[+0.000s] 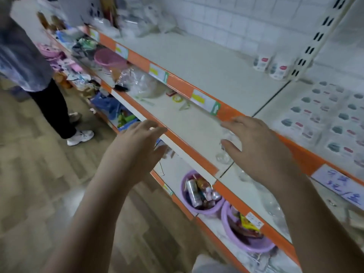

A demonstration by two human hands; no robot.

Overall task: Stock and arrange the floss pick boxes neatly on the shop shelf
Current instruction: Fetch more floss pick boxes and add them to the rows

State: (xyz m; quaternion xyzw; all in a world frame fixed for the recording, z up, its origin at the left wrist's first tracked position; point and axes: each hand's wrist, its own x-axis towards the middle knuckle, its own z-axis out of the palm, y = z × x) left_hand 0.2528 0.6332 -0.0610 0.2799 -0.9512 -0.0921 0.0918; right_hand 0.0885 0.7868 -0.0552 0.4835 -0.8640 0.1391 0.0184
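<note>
At two o'clock on the top shelf [197, 62], floss pick boxes [270, 66] stand together — awaiting neighbours, seemingly. Left hand [136, 146] and right hand [258, 148] reach forward spread wide, holding nothing — probably to fetch stock.

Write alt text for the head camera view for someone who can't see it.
Two bare hands, left hand and right hand, reach open and hold nothing over orange-edged shop shelves. Rows of floss pick boxes lie on the top shelf at right, with two more standing at the back; purple basins sit lower down.
</note>
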